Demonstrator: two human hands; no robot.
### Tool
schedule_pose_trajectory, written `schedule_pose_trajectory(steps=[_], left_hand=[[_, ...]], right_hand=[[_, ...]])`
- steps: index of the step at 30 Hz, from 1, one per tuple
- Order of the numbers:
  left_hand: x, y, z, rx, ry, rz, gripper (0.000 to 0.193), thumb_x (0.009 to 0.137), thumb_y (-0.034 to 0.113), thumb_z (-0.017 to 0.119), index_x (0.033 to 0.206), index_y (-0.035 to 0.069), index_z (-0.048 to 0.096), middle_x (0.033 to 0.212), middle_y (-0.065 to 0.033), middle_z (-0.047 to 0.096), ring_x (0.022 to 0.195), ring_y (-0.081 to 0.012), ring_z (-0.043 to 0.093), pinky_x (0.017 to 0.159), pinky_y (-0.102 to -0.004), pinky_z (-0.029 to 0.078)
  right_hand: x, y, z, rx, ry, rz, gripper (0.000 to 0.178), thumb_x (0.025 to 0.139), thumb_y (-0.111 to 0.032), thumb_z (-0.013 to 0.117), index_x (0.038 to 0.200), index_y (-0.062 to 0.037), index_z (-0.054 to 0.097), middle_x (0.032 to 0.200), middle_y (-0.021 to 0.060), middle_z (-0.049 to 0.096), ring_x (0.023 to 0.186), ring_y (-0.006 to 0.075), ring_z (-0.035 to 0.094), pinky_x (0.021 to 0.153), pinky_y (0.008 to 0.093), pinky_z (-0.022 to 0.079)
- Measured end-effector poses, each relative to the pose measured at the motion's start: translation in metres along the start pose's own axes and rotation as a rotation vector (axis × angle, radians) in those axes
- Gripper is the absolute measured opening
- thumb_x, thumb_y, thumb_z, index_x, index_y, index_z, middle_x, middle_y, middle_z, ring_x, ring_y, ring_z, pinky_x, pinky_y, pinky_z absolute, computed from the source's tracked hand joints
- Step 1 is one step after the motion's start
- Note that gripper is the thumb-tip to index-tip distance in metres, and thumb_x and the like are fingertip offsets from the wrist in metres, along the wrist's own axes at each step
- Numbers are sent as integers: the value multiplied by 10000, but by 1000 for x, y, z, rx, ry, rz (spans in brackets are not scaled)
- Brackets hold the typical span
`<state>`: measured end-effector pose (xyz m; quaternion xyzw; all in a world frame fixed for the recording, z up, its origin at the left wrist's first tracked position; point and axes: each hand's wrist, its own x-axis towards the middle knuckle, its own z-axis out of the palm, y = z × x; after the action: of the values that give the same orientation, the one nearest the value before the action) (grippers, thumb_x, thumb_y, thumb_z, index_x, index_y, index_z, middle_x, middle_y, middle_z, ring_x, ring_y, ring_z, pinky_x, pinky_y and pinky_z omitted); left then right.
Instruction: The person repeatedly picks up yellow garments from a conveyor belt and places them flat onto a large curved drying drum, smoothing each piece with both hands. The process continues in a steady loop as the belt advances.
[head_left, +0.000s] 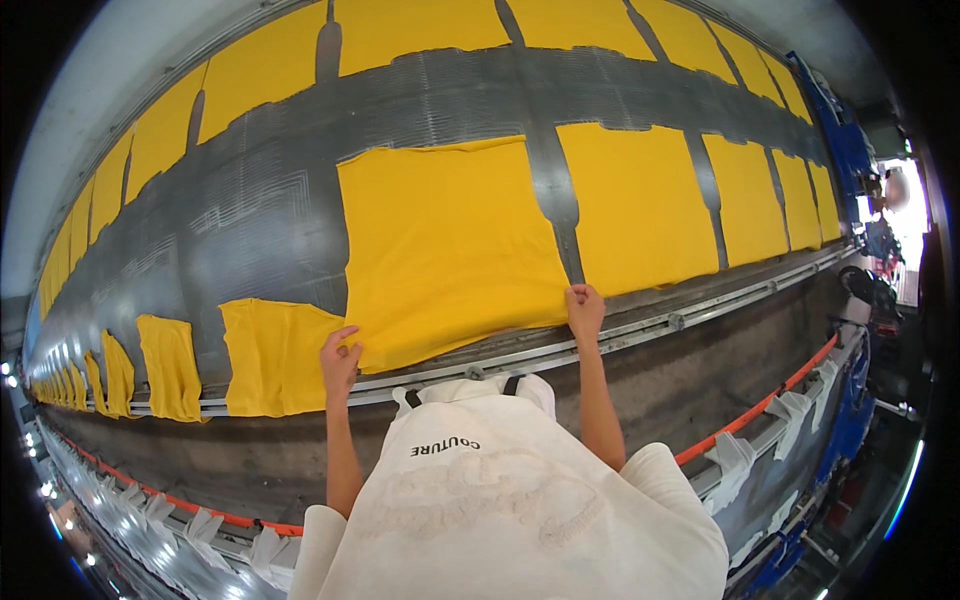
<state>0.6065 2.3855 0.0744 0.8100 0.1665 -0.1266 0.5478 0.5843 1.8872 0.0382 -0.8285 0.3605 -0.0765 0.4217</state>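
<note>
Head view: along the metal rail (640,331) lies the yellow cloth panel (450,240), its rail-side right corner pinched by the right hand (585,312), seemingly for tautness, while the left hand (339,360), grip unclear, touches the left one.

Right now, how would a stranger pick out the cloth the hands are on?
Find the long grey table with rows of yellow cloth pieces, then its near edge, before the person in the white top. The broad yellow fabric panel there has left fingers by one near corner and right fingers at the other; its neighbours have no hands on them.
</note>
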Motion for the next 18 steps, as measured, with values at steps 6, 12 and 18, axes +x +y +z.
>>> schedule_pose_trajectory(steps=[6,12,18], left_hand=[[-2,-30,16,282,90,223,315,798,-24,728,1106,41,721,1003,-99,640,684,-194,600,661,-308,511],[-25,-26,25,318,234,257,238,834,18,730,1071,30,717,976,-100,642,695,-202,620,671,-318,519],[-91,-30,19,252,187,0,181,939,202,725,943,22,729,746,-94,678,641,-147,622,608,-333,490]], right_hand=[[-7,3,3,-109,41,-10,119,905,-149,733,949,-39,718,779,124,732,728,273,718,691,403,539],[-17,3,3,-85,75,-101,166,925,-115,700,1066,-26,687,790,121,698,727,272,685,709,403,525],[-31,3,-3,-73,107,-93,228,944,-111,674,1153,-20,666,785,123,680,710,261,661,694,405,511]])
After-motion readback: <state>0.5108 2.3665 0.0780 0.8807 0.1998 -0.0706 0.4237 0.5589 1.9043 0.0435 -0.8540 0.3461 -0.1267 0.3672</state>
